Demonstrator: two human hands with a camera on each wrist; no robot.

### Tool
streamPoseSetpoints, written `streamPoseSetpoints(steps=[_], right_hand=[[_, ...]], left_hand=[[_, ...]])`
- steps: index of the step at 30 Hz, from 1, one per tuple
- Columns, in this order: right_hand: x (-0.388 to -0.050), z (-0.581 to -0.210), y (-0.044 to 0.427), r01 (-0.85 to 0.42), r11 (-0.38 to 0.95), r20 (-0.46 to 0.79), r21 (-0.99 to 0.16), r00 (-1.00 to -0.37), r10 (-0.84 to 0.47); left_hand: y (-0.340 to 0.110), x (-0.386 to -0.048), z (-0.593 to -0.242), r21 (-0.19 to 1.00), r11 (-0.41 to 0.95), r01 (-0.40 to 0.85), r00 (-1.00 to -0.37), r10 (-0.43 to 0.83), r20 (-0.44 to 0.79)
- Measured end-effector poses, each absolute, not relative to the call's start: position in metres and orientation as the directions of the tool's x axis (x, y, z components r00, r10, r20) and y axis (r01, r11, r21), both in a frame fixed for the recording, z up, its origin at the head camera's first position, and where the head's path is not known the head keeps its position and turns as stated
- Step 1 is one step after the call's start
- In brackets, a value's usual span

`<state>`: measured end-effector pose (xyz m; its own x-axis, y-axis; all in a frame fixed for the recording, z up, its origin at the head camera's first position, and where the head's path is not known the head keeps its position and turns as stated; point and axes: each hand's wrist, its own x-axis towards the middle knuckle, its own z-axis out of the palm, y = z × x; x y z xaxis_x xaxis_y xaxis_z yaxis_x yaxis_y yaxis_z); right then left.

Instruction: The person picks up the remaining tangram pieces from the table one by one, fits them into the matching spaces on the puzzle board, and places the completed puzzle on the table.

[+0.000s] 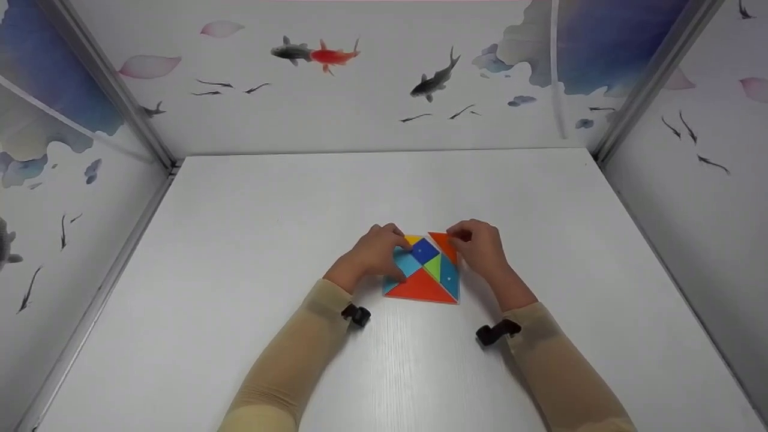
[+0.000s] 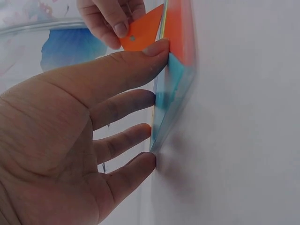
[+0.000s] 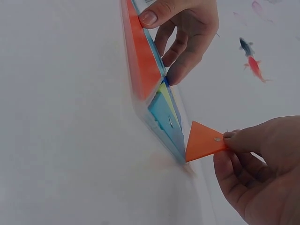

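A tangram of coloured pieces lies in a shallow clear-edged tray (image 1: 384,290). It shows a large red-orange triangle (image 1: 422,288), a dark blue square (image 1: 425,251), a green triangle (image 1: 433,268), light blue pieces (image 1: 405,263) and some yellow. My left hand (image 1: 373,252) rests on its left side, thumb and fingertips spread and touching it. Between thumb and fingers, my right hand (image 1: 482,247) pinches an orange triangle (image 3: 202,141), tilted over the far right corner. In the right wrist view its lower tip is close to the blue piece (image 3: 166,119); contact is unclear.
The white table (image 1: 270,210) runs around the tangram on all sides. Walls painted with fish (image 1: 435,78) and petals stand at the back, left and right. Black wrist cameras (image 1: 357,315) hang from both sleeves.
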<state>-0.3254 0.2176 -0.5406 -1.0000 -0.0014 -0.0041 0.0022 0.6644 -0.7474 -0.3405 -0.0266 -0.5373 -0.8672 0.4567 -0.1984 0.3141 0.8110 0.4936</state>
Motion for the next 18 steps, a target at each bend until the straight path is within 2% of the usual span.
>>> streamPoseSetpoints(steps=[8, 18], right_hand=[[-0.3241, -0.5424, 0.2147, -0.013, 0.675, -0.022, -0.737, -0.999, -0.043], [-0.3235, -0.5395, 0.2132, 0.005, 0.693, -0.035, -0.721, -0.999, -0.03]], left_hand=[[-0.0278, -0.3405, -0.5375, 0.501, 0.806, 0.315, -0.867, 0.459, -0.193], [-0.0286, -0.3408, -0.5374, 0.494, 0.806, 0.326, -0.861, 0.469, -0.197]])
